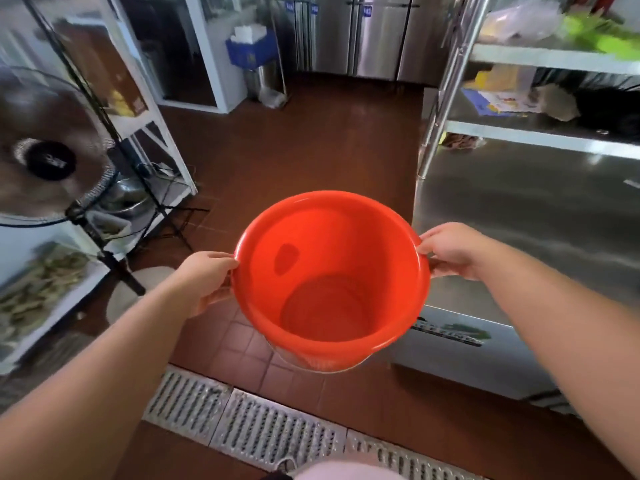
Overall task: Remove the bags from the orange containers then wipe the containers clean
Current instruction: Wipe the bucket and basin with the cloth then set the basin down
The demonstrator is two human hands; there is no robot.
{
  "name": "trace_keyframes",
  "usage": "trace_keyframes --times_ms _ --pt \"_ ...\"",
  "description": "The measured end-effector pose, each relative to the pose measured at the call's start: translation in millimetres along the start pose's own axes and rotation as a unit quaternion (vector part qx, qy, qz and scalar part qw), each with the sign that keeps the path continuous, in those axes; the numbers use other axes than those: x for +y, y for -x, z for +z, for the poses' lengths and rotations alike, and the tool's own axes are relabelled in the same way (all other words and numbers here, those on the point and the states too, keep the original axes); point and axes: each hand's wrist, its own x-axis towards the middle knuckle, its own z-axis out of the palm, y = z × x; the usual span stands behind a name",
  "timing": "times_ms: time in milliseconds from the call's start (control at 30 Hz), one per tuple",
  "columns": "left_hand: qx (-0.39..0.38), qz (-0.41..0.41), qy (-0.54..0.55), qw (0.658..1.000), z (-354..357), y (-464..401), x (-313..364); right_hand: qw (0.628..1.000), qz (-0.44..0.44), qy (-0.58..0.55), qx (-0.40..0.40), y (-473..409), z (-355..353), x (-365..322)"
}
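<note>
Hands: left hand (207, 277) and right hand (450, 249) each grip opposite rim handles of the orange container (330, 282), held over the tiled floor (311, 150), bagless. Advice: keep it level; set down before wiping.

Orange container (332, 278): one round plastic bucket, bright orange, with a thick rolled rim and smooth glossy walls that narrow to a flat circular base. Mouth open and facing up, tipped slightly toward the viewer. No bag inside; the interior is bare, with a darker oval patch on the far inner wall. Held above the brown tiled floor, carried by its two sides at the rim. A pale band shows beneath its near lower edge.
</note>
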Motion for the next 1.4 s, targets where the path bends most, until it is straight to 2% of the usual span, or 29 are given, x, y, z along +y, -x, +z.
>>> trace_keyframes --times_ms 167,367,800,1033,1267,1400 --pt "0.023 -0.019 -0.026 0.999 -67.7 -50.9 -22.5 0.999 0.039 -0.004 0.012 -40.4 92.8 -2.1" --pt "0.0 -0.043 -0.069 0.997 -77.9 -109.1 -18.1 0.996 0.075 -0.026 0.035 -90.0 122.8 0.9" --pt "-0.004 -0.103 -0.159 0.982 34.9 -288.0 61.0 0.983 0.159 -0.074 0.056 -270.3 79.8 -3.7" --pt "-0.015 -0.118 -0.188 0.975 95.7 -374.1 102.1 0.972 0.194 -0.077 0.106 -353.0 66.1 4.0" --pt "-0.069 -0.197 -0.127 0.97 140.2 -482.8 101.2 0.942 0.278 -0.1 0.159 -424.6 66.6 26.3" --pt "-0.1 -0.233 -0.159 0.954 160.4 -555.0 81.5 0.914 0.325 -0.114 0.216 -457.0 83.6 38.5"
